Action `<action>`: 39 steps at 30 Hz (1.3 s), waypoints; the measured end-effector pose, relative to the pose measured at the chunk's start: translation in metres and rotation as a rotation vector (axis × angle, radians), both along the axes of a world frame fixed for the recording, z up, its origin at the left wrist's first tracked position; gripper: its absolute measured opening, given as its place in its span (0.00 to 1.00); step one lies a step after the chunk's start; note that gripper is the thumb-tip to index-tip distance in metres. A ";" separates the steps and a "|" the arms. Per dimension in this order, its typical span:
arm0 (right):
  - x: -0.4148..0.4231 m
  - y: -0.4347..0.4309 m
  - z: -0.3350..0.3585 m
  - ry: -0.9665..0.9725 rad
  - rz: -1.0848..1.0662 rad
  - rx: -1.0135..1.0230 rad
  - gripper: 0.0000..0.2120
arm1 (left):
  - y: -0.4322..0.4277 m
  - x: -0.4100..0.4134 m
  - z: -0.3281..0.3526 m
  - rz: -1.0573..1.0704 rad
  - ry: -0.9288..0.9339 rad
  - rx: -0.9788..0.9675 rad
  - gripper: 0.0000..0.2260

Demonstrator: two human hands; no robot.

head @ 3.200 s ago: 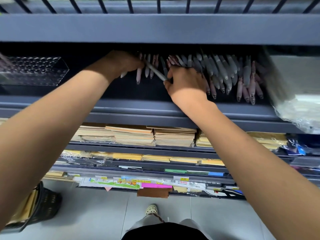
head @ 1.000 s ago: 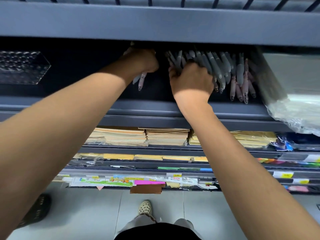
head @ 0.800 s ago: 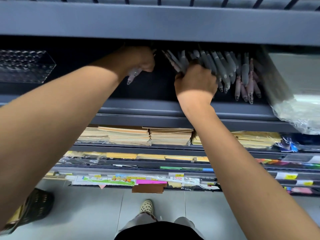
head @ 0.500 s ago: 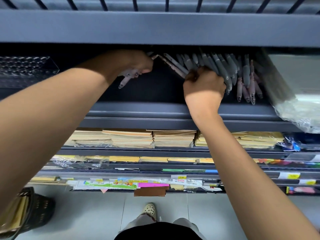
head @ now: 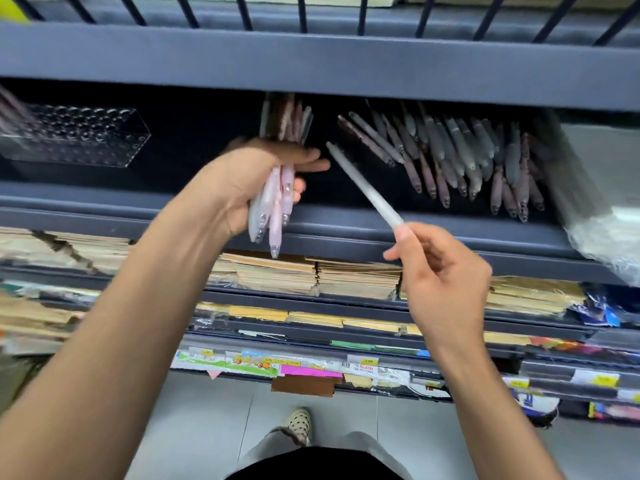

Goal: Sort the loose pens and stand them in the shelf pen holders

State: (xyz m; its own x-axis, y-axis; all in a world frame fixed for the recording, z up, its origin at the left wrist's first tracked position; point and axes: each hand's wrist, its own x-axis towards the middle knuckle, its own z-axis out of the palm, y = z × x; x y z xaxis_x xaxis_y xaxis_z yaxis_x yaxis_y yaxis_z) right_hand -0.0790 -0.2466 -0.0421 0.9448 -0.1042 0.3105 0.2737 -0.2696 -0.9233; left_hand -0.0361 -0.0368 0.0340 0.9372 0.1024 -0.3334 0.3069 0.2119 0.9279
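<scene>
Only the head view here, looking at the shelf (head: 311, 60) with both forearms reaching up into frame.

The left hand (head: 239, 188) is raised at the front of the dark pen bay, wrist bent, palm turned to the right. Its fingers wrap a bunch (head: 273, 206) of pinkish and clear pens, a solid grip around the middle. The tips hang down past the heel of the hand and over the shelf lip; the top ends stick up into the shadow. Two fingers poke out to the right past the bunch.

The right hand (head: 443, 275) sits lower and further out, in front of the notebooks (head: 277, 275) on the next level down. Thumb and forefinger pinch the lower end of one grey pen (head: 365, 187), with the other fingers loosely curled behind. That pen slants up and left, and its far end lands just beside the left fingertips. I can't tell whether it's touching them.

In the bay to the right there's a crowd of grey and pinkish pens (head: 450, 161) leaning with tips down. Whatever they're stood in is too dark to make out. Far left in the same bay is a clear holder (head: 76, 136) with rows of round holes, blurry. A plastic-wrapped pack (head: 595, 209) sits at the right edge.

Down below are tile floor and one spotted shoe (head: 298, 422).
</scene>
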 end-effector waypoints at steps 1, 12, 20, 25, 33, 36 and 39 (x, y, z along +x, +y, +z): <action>-0.006 -0.004 -0.002 0.037 0.064 0.010 0.07 | -0.002 -0.008 -0.005 0.064 -0.012 -0.039 0.03; -0.029 -0.011 -0.017 0.528 0.683 0.243 0.06 | -0.008 -0.090 -0.046 0.358 -0.191 -0.031 0.13; -0.046 0.043 -0.022 0.551 0.967 0.205 0.10 | 0.021 -0.163 -0.050 0.522 -0.239 -0.012 0.11; -0.067 0.101 -0.015 0.525 1.070 0.217 0.10 | 0.054 -0.215 -0.049 0.699 -0.315 -0.015 0.08; -0.110 0.222 -0.009 0.537 1.093 0.232 0.08 | 0.155 -0.281 -0.061 0.915 -0.193 0.021 0.14; -0.130 0.275 -0.012 0.553 1.074 0.213 0.07 | 0.207 -0.301 -0.062 0.913 -0.188 0.049 0.16; -0.148 0.331 -0.020 0.500 1.027 0.072 0.07 | 0.262 -0.318 -0.062 0.893 -0.167 0.065 0.09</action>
